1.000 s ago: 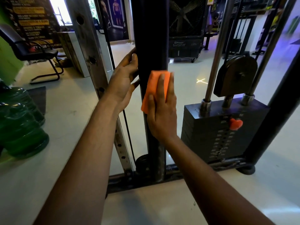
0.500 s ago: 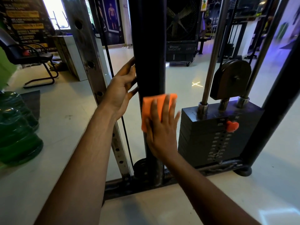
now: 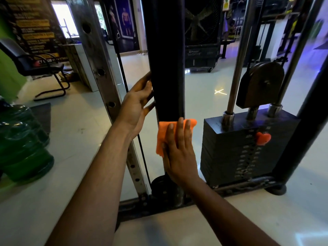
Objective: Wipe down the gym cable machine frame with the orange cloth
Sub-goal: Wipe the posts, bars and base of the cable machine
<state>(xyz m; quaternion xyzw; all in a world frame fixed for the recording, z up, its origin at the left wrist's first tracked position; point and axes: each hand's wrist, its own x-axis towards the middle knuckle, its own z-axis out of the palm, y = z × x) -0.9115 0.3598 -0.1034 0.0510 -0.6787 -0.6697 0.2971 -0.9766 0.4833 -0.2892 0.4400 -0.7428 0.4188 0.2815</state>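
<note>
I am pressing the orange cloth (image 3: 160,137) flat against the black post (image 3: 166,55) of the cable machine with my right hand (image 3: 179,155). My right fingers (image 3: 180,132) are lying straight and spread over the cloth, not curled round it, and the cloth is sitting low on the post, its top edge showing above my fingertips and its left edge hanging past my palm. My left hand (image 3: 135,105) is resting against the left side of the same post, higher up than the cloth; its fingers are reaching loosely toward the post's edge, touching it rather than gripping it.

Just left of the post a thin black cable (image 3: 132,112) is running down to a small pulley (image 3: 159,185) at the base. Farther left a worn metal upright (image 3: 99,68) with a row of holes is leaning down to the base rail (image 3: 245,183). To the right the weight stack (image 3: 236,150) is sitting on that rail, with an orange pin (image 3: 263,138) stuck in near its top and two chrome guide rods (image 3: 238,68) rising from it. A black chair (image 3: 33,65) is standing well apart at the far left, and green water jugs (image 3: 23,144) are sitting on the pale floor (image 3: 76,132) near my left arm.
</note>
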